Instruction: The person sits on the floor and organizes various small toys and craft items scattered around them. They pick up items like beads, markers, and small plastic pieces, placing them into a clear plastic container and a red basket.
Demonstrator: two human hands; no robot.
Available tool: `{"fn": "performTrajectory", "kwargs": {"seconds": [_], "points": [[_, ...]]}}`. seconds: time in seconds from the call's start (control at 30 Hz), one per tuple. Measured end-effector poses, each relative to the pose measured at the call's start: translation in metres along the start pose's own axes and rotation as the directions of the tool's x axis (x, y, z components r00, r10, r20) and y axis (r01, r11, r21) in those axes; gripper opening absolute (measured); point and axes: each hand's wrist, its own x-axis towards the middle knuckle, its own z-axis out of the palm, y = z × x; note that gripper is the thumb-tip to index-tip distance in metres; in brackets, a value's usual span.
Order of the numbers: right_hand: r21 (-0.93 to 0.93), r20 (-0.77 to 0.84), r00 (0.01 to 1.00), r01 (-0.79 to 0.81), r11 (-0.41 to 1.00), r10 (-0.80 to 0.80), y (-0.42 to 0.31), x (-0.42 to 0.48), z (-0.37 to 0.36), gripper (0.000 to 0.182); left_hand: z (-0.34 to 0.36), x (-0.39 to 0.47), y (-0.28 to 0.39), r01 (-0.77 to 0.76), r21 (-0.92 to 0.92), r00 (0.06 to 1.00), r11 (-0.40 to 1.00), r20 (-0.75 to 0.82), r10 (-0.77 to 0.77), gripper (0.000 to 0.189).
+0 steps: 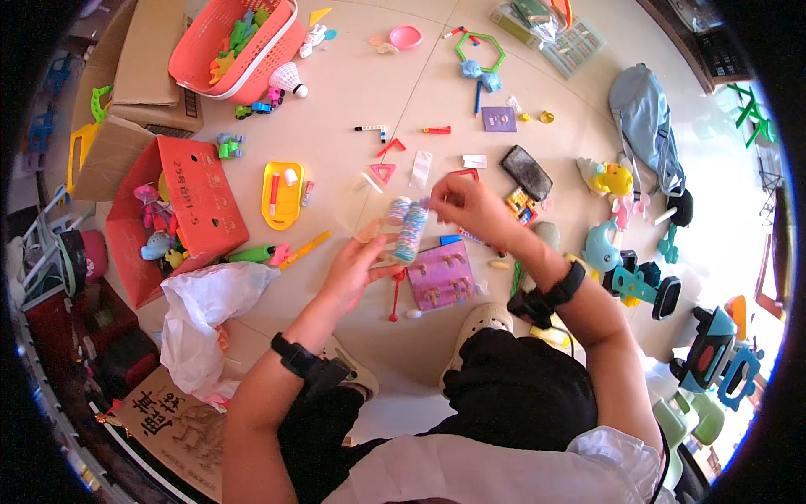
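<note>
My left hand [360, 268] holds a clear plastic container [403, 257] with rolls of multicoloured beads or string [412, 232] in it; I cannot tell which. A transparent round lid or flap seems to extend from it on the left. My right hand [454, 200] is at the container's upper right, fingertips pinched at a small purplish piece [425, 203]. Below them on the floor lies a purple sheet [442, 275] with small figures on it. A red stick [396, 296] with a rounded end lies beside that sheet.
Toys lie scattered over the tiled floor. A coral basket [252, 63] and a red cardboard box [208, 189] stand left, near a yellow tray [281, 217] and a white plastic bag [201, 315]. To the right are a dark case [526, 172], a blue bag [642, 113] and a dolphin toy [601, 247].
</note>
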Motion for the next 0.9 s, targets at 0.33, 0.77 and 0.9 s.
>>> {"fn": "performTrajectory", "kwargs": {"seconds": [0.33,0.77,0.9], "points": [[-0.214,-0.219,0.968,0.07,0.974,-0.118,0.011,-0.047,-0.033,0.02,0.04,0.017,-0.017,0.07,0.116,0.99,0.991,0.115,-0.084,0.041],[-0.737,-0.412,0.91,-0.299,0.607,-0.052,0.085,-0.043,-0.106,0.064,0.034,0.026,-0.005,0.049,0.039,0.998,0.998,0.025,-0.05,0.041],[-0.746,-0.407,0.907,-0.262,0.612,-0.107,0.092,-0.043,-0.111,0.064,0.033,0.026,-0.001,0.012,0.019,1.0,1.0,0.015,-0.013,0.039]]}}
